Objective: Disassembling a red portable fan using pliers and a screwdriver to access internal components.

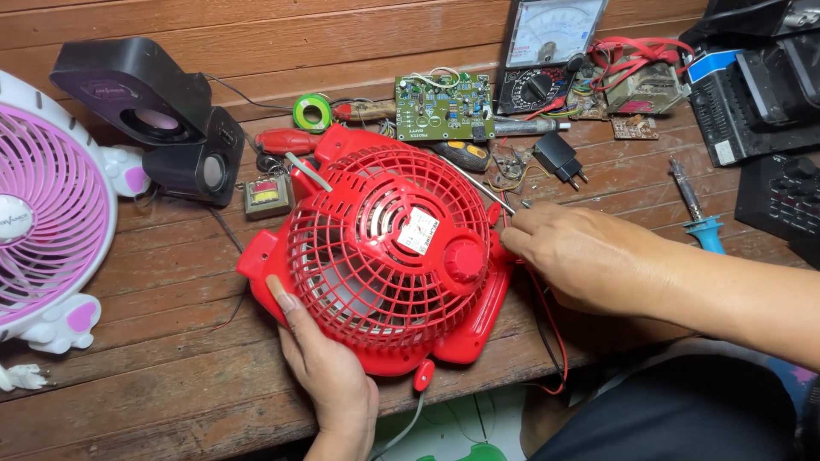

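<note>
Red fan (389, 256) lies grille-up at the wooden bench (154, 376) edge; left hand (329, 367) clamps its lower-left rim to steady it; right hand (581, 256) fingertips pinch at the right rim, probably a wire or screw, too small to tell; green circuit board (444, 107) behind.

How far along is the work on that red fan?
Looks early to midway. Done: the red fan lies grille-up on the wooden bench, with a screwdriver, meter and green circuit board set out behind it. In hand: the left hand steadies the fan's lower edge while the right hand works at its right side, near thin wires. Left: the grille is still on.
</note>
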